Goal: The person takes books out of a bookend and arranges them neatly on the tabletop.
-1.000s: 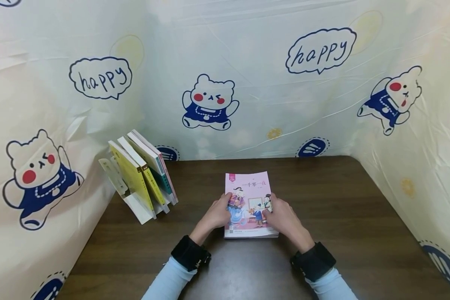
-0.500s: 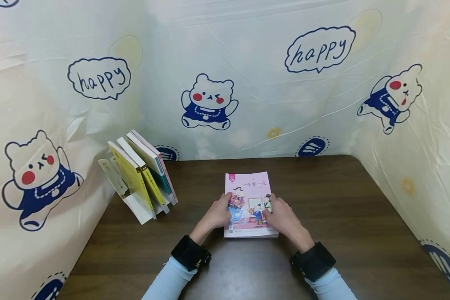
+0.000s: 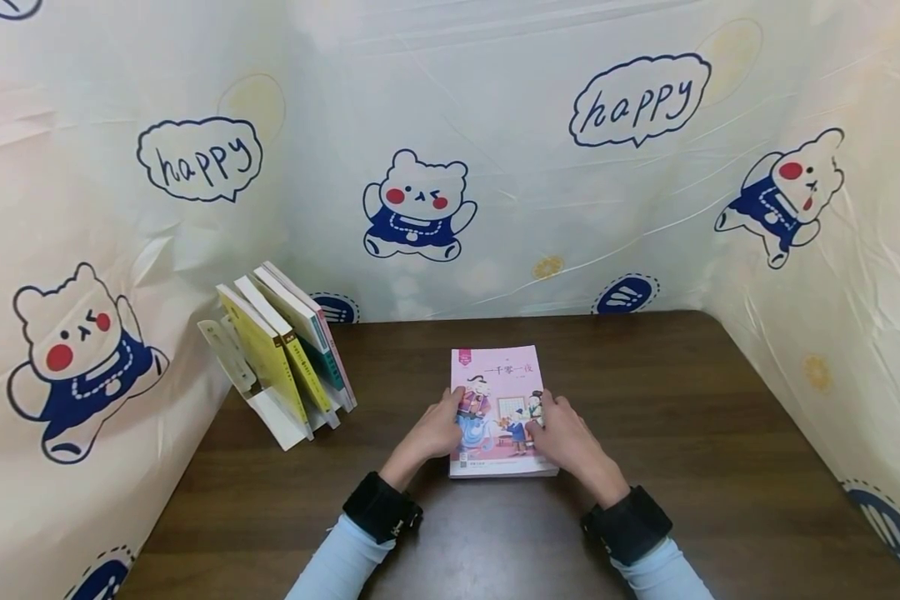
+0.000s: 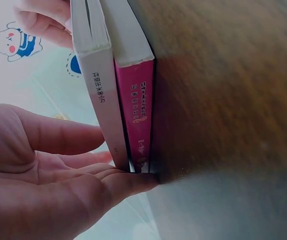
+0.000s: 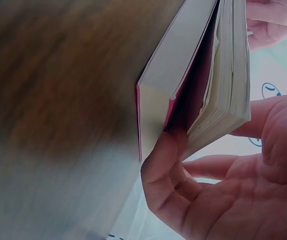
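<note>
A pink picture-covered book (image 3: 498, 367) lies face up in the middle of the table, on top of a second book with a magenta spine (image 4: 136, 95). My left hand (image 3: 429, 433) holds the stack at the spine side, thumb over the top cover and fingers along both spines. From the other side, my right hand (image 3: 576, 440) grips the pink book with its thumb on the cover. In the right wrist view its curled fingers (image 5: 161, 160) reach into the gap between the two books, where the upper one's page edges fan slightly apart.
At the left of the brown table (image 3: 667, 392), several books (image 3: 270, 354) stand leaning in a white holder (image 3: 279, 421). A pale printed sheet (image 3: 525, 100) with bear drawings hangs behind and along both sides.
</note>
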The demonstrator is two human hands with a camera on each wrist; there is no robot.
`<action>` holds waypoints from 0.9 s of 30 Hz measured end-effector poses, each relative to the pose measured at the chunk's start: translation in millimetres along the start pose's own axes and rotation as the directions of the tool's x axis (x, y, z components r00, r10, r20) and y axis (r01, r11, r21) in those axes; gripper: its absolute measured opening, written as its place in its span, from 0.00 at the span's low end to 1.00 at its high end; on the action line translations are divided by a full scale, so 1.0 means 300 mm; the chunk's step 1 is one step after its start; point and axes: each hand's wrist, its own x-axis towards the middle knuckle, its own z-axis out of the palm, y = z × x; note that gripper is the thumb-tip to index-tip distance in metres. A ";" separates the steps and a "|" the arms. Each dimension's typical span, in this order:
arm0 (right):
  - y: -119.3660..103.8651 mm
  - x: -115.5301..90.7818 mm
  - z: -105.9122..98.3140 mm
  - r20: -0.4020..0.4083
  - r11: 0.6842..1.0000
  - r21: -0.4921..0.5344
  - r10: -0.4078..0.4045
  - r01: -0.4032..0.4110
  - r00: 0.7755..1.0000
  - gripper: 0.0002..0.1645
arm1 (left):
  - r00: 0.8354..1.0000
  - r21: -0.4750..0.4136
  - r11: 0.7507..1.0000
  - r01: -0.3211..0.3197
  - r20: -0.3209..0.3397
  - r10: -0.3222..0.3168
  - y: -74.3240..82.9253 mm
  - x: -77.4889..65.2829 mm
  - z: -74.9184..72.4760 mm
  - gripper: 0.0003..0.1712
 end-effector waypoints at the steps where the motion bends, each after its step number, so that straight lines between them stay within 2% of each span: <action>1: 0.000 -0.001 0.000 -0.001 1.000 0.000 0.000 0.000 1.000 0.45 | 1.000 0.003 1.000 -0.002 -0.001 0.002 -0.001 0.000 0.001 0.44; 22: -0.008 -0.027 0.004 -0.006 1.000 -0.028 -0.003 0.003 1.000 0.43 | 1.000 -0.007 1.000 0.005 0.021 -0.005 -0.005 -0.007 -0.005 0.45; 27: -0.008 -0.032 0.005 -0.005 1.000 -0.015 0.000 0.000 1.000 0.44 | 0.999 -0.007 1.000 -0.017 0.027 0.018 -0.012 -0.006 -0.011 0.44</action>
